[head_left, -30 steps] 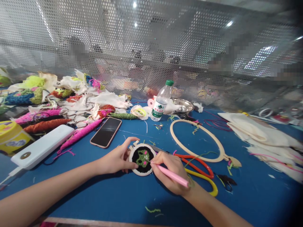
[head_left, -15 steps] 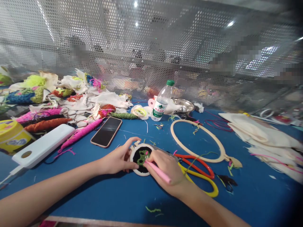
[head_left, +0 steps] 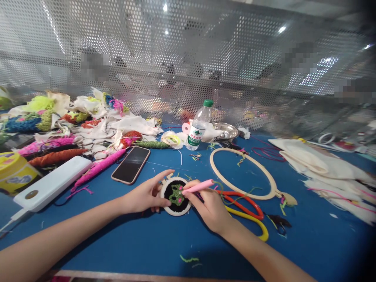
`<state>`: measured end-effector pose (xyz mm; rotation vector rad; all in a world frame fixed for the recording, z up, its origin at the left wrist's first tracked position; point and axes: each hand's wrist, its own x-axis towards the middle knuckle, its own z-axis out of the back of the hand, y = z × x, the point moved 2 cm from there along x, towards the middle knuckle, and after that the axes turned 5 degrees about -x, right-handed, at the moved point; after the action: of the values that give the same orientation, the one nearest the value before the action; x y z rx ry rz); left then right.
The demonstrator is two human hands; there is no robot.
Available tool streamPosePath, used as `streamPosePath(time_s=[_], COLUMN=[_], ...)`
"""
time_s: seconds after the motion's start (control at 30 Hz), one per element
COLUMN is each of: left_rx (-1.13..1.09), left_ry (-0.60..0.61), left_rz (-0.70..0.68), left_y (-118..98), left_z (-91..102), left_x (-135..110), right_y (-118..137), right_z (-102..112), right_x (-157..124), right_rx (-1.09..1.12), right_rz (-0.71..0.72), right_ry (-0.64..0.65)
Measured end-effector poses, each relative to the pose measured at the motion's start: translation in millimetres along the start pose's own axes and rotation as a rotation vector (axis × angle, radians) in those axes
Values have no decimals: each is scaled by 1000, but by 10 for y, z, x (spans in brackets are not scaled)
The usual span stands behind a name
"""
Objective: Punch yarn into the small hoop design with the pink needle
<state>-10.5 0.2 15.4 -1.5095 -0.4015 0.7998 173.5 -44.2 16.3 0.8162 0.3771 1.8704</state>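
Observation:
My left hand grips the left rim of a small round embroidery hoop lying on the blue table; its black cloth carries a green and pink stitched figure. My right hand pinches a pink punch needle pen, held nearly level, with its tip at the hoop's right side over the stitching.
A large empty wooden hoop lies to the right, with red and yellow scissors beside my right hand. A phone, white power bank, water bottle, yarn and cloth piles and white fabric surround them. A perforated metal screen closes the back.
My right hand turned the pink pen from pointing down-right toward me to lying nearly level, its rear end swinging up and away. The left hand stayed on the hoop.

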Motion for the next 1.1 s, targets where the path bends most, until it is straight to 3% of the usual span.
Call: streamPosePath(time_s=[0.63,0.93,1.1], left_rx=[11,-7,-3], left_ry=[-4,12,-12], left_rz=[1,-73,-51], left_y=[-18,-23,-39], left_z=[-8,-56,-64], left_x=[10,-36,-46], right_y=[-64,66,56], right_z=[0,-48,-19], right_x=[-35,19,9], right_rx=[70,-305,-216], right_rz=[-27,314,184], right_ry=[-62,-15,-100])
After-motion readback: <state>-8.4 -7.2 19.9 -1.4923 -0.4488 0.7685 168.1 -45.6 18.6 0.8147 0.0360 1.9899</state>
